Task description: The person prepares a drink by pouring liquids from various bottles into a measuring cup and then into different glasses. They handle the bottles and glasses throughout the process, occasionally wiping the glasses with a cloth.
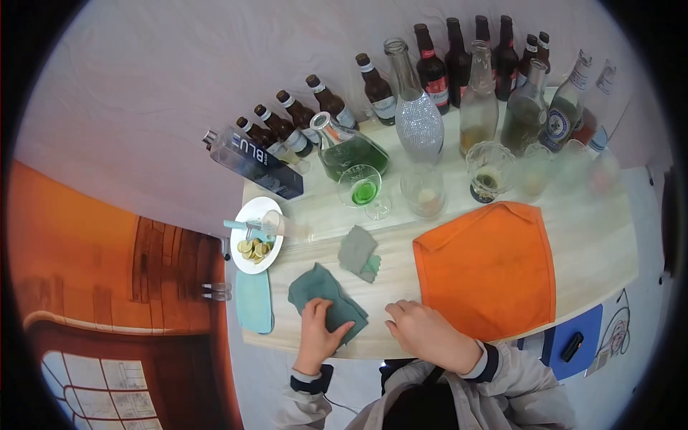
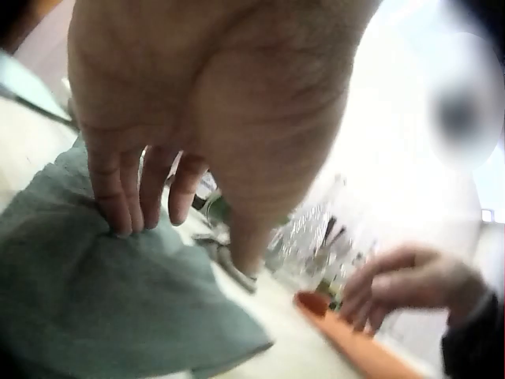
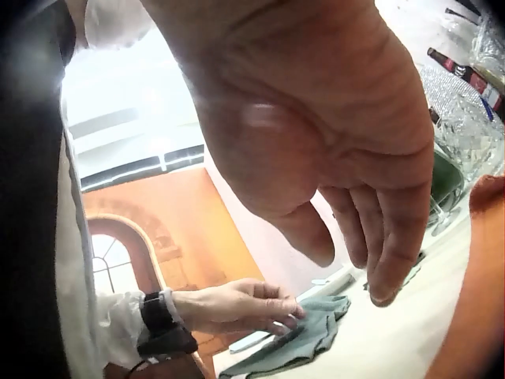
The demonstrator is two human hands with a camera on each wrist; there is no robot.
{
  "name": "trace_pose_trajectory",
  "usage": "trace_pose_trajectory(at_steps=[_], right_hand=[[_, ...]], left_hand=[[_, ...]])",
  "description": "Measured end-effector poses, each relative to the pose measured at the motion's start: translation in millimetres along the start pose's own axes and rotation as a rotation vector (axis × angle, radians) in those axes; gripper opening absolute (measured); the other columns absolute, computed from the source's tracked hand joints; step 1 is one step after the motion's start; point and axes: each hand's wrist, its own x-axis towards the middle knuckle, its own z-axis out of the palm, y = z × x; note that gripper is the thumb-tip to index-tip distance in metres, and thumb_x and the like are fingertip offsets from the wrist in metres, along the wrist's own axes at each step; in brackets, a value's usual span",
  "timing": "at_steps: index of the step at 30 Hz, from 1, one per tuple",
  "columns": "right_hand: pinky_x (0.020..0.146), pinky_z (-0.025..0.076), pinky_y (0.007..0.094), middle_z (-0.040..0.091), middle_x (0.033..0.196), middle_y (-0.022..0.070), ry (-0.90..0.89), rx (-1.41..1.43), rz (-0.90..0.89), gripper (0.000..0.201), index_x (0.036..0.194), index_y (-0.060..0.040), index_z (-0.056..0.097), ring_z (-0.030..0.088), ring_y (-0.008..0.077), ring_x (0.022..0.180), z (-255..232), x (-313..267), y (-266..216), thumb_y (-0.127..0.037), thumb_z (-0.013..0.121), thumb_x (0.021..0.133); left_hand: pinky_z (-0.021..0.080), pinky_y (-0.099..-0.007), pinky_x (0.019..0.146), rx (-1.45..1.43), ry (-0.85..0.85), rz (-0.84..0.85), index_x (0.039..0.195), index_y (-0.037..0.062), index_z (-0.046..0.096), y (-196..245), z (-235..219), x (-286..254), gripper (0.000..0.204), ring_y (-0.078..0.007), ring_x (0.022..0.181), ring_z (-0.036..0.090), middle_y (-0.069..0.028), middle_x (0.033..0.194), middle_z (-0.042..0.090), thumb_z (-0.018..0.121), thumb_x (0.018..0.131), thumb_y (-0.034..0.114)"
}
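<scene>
A folded dark green cloth (image 1: 314, 285) lies near the front edge of the table, left of centre. My left hand (image 1: 319, 331) rests its fingertips on it, thumb apart from the fingers, and in the left wrist view the fingers reach down to the cloth (image 2: 118, 292). To the right, my right hand (image 1: 430, 334) is held over the table between the green cloth and a large orange cloth (image 1: 494, 276). Its fingers bend loosely, with nothing between them in the right wrist view. Beyond both hands sits a small grey-green cloth (image 1: 356, 251).
At the left stand a white plate (image 1: 249, 207) with lime slices (image 1: 254, 249) and a light turquoise cloth (image 1: 254, 304). Further back are a box marked BLUE (image 1: 254, 165), a green-filled decanter (image 1: 351, 154), a stemmed glass (image 1: 364, 190) and a tall clear bottle (image 1: 419, 118). Several brown bottles (image 1: 376, 89) line the wall.
</scene>
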Motion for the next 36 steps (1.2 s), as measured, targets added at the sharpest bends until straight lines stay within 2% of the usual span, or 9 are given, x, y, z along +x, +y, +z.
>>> trace_pose_trajectory(at_steps=[5,8,13,19,24,26,28,31,36], right_hand=[[0.078,0.057,0.0464,0.066,0.097,0.0223,-0.029,-0.059,0.015,0.024,0.112,0.0055,0.062,0.067,0.0412,0.091,10.9,-4.4,10.3,-0.011,0.064,0.095],[0.084,0.057,0.0440,0.066,0.102,0.0229,0.026,-0.160,-0.002,0.030,0.114,0.0081,0.060,0.067,0.0392,0.098,9.4,-0.1,11.7,-0.009,0.064,0.089],[0.115,0.042,0.0483,0.059,0.132,0.0305,0.491,-0.320,-0.118,0.057,0.135,0.0163,0.050,0.056,0.0466,0.128,61.2,35.0,-18.3,-0.012,0.058,0.086],[0.117,0.041,0.0478,0.051,0.148,0.0316,0.390,-0.389,-0.292,0.056,0.138,0.0168,0.051,0.049,0.0455,0.140,43.8,10.1,-53.0,-0.016,0.057,0.093],[0.096,0.055,0.0404,0.064,0.129,0.0263,0.452,0.136,-0.391,0.033,0.125,0.0082,0.059,0.064,0.0372,0.120,33.8,-3.1,-31.5,-0.005,0.060,0.096],[0.080,0.055,0.0496,0.068,0.096,0.0299,0.247,0.667,0.109,0.034,0.118,0.0137,0.053,0.069,0.0449,0.095,7.7,-3.0,-19.7,-0.003,0.060,0.089],[0.069,0.053,0.0541,0.067,0.083,0.0297,0.312,0.532,0.134,0.031,0.117,0.0128,0.049,0.068,0.0486,0.082,7.9,1.6,-9.1,-0.003,0.057,0.092],[0.067,0.052,0.0545,0.066,0.085,0.0312,0.237,0.548,0.041,0.029,0.113,0.0109,0.049,0.068,0.0493,0.081,11.0,3.8,-16.0,0.000,0.060,0.089],[0.070,0.053,0.0490,0.064,0.094,0.0297,0.008,0.489,-0.048,0.034,0.113,0.0084,0.049,0.066,0.0477,0.088,17.8,3.5,-17.6,0.001,0.067,0.085]], left_hand=[[0.052,-0.0412,0.084,-0.064,-0.066,-0.072,0.111,-0.0011,0.065,-25.3,13.1,-14.9,0.028,-0.0297,0.097,0.065,-0.0139,0.101,0.065,0.080,0.089,0.006],[0.050,-0.0292,0.085,-0.812,-0.206,-0.565,0.116,0.0024,0.066,-12.6,-15.7,-13.9,0.014,-0.0102,0.098,0.063,-0.0019,0.105,0.069,0.066,0.103,0.008],[0.040,-0.0344,0.114,-1.251,-0.181,-0.571,0.163,0.0066,0.025,49.3,22.2,-27.4,0.059,-0.0176,0.141,0.043,-0.0071,0.164,0.034,0.047,0.113,0.027],[0.047,-0.0394,0.106,-1.722,0.079,-0.809,0.146,0.0068,0.051,73.2,10.9,7.8,0.059,-0.0233,0.126,0.058,-0.0075,0.144,0.059,0.041,0.111,0.054],[0.048,-0.0422,0.106,-1.608,0.012,-0.619,0.133,0.0034,0.063,72.8,-4.5,8.0,0.062,-0.0283,0.122,0.063,-0.0113,0.137,0.064,0.038,0.111,0.056],[0.040,-0.0465,0.117,-1.423,-0.100,-0.310,0.141,-0.0032,0.058,97.1,-15.9,3.2,0.074,-0.0361,0.135,0.056,-0.0197,0.147,0.057,0.033,0.110,0.059],[0.030,-0.0424,0.123,-1.155,-0.333,0.120,0.151,-0.0078,0.046,105.5,-18.1,7.4,0.082,-0.0345,0.149,0.041,-0.0243,0.160,0.043,0.031,0.109,0.061],[0.037,-0.0405,0.116,-0.869,0.029,-0.143,0.138,-0.0085,0.058,103.5,22.0,16.1,0.062,-0.0309,0.135,0.053,-0.0209,0.145,0.055,0.036,0.113,0.044],[0.048,-0.0376,0.094,-1.006,0.050,-0.275,0.123,-0.0067,0.063,87.2,26.4,19.1,0.057,-0.0242,0.103,0.062,-0.0162,0.113,0.067,0.036,0.111,0.043]])
